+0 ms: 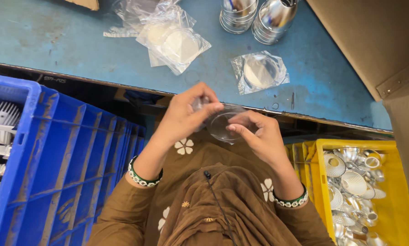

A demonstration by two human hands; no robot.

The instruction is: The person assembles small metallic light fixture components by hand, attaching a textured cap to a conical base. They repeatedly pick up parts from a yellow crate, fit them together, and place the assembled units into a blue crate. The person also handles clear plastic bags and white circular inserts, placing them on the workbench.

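Both hands pinch one clear disc (221, 125) at frame centre: left hand (186, 114) grips its 10 o'clock edge, right hand (259, 134) its 3 o'clock edge, below the blue tabletop (77, 45).

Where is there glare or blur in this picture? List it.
Head view: glare on the shiny metal cups and on the silver reflectors in the yellow crate; the clear disc between left hand and right hand is slightly soft; frame edges bend from the wide lens.
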